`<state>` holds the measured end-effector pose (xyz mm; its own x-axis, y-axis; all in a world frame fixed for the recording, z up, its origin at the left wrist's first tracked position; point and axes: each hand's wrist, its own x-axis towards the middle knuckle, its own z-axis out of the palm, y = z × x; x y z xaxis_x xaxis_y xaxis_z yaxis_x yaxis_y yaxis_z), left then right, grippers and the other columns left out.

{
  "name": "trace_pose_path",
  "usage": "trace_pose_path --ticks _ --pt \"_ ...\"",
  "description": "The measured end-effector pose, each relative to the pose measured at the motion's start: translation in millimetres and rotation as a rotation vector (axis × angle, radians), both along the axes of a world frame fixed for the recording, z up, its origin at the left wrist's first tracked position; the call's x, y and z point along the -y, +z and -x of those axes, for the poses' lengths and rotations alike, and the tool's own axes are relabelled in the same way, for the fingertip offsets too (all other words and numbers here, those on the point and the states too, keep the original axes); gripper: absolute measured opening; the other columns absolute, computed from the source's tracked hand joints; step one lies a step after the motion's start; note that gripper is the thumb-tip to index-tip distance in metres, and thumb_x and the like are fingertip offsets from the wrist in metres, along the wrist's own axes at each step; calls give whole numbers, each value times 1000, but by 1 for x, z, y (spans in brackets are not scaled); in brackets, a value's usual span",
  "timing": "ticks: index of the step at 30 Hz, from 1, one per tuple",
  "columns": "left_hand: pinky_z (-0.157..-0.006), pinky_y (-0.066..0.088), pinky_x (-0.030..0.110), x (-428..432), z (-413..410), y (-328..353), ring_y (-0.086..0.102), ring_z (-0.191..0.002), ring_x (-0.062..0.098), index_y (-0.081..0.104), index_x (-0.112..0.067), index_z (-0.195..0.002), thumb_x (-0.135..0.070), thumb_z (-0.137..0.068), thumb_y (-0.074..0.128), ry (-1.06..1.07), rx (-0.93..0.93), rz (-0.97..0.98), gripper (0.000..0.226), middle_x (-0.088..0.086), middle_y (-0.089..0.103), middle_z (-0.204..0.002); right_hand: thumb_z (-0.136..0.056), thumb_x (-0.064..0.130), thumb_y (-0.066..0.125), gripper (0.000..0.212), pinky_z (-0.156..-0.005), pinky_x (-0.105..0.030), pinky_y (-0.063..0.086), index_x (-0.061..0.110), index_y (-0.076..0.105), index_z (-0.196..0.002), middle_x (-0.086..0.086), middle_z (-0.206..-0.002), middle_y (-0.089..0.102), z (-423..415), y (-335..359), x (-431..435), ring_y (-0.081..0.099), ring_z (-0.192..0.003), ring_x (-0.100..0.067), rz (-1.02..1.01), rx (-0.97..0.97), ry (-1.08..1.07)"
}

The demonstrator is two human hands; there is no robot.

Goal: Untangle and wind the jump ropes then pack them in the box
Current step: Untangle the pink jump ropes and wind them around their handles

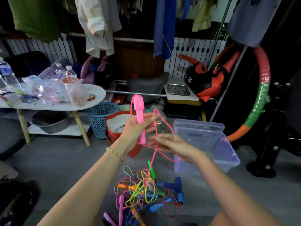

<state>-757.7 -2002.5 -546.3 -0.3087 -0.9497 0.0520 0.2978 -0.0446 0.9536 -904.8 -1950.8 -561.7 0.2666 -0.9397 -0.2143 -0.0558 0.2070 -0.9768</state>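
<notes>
Our left hand (pixel 136 129) curls its fingers round the upright pink handle (pixel 138 106), and its pink rope (pixel 163 122) loops just past the fingertips. The rope crosses our blurred right hand (pixel 172 144), and we cannot tell whether those fingers grip it. Tangled ropes (pixel 143 193) lie on the floor (pixel 65 160) beside the clear box (pixel 210 144).

Dim, flat indoor light, dark corners, wide-angle curvature at the edges, motion blur on the right hand (pixel 171 145).
</notes>
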Motion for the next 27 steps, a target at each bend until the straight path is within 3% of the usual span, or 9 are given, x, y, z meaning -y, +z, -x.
trace_pose_path --ticks 3,5,7,12,15,17,19,23,27 --pt "-71 59 23 1 -5 -2 70 -73 10 59 -1 -112 -9 -96 49 -68 54 -74 20 3 72 -88 -94 9 50 17 -69 -15 54 3 63 -102 5 -76 73 -1 10 -2 69 -70 -3 136 -37 -120" --pt "-83 57 28 -8 -7 -13 69 -91 16 59 -5 -117 -19 -98 46 -204 113 -134 27 7 70 -104 -94 9 50 23 -66 -17 55 -3 61 -111 4 -74 73 5 24 5 70 -69 -5 165 41 -246" --pt "-85 55 26 -19 -6 -22 67 -99 13 60 -11 -118 -18 -96 50 -284 148 -103 26 0 71 -106 -95 10 50 26 -64 -18 56 -4 60 -113 3 -79 74 9 36 11 70 -72 -6 184 60 -305" --pt "-75 57 24 -17 0 -6 68 -81 14 65 -7 -111 1 -84 63 -154 159 28 28 1 74 -89 -97 21 47 28 -75 -22 56 6 61 -116 -7 -104 68 1 43 12 68 -85 -9 210 126 -367" --pt "-66 58 20 -8 0 17 68 -67 7 61 2 -110 6 -87 58 -22 -29 -16 24 1 71 -81 -98 42 32 41 -88 -24 48 17 56 -121 0 -114 64 5 28 4 62 -103 -11 63 236 -268" --pt "-64 57 19 -1 -1 38 68 -67 7 62 -7 -99 4 -88 57 22 -130 -30 16 0 71 -81 -92 44 44 40 -96 -25 43 21 57 -121 6 -115 66 4 6 -3 60 -111 -9 34 93 -114" --pt "-63 56 18 5 0 53 69 -69 7 62 -11 -96 3 -89 57 53 -174 -28 16 -3 72 -78 -88 26 61 21 -94 -23 43 24 65 -108 8 -105 71 0 -9 -7 64 -103 -6 90 -76 -58" --pt "-69 57 21 12 -6 44 70 -73 8 61 -8 -107 -5 -93 53 66 -183 -63 16 2 68 -92 -84 6 67 11 -76 -20 54 16 70 -82 2 -74 73 -6 -5 0 68 -74 -7 188 -88 -214" --pt "-83 51 29 6 -18 -10 66 -91 14 55 -11 -123 -29 -98 47 -72 142 -129 32 0 66 -105 -87 1 62 5 -61 -14 53 5 65 -88 6 -63 70 -5 10 15 65 -59 -2 228 12 -378"
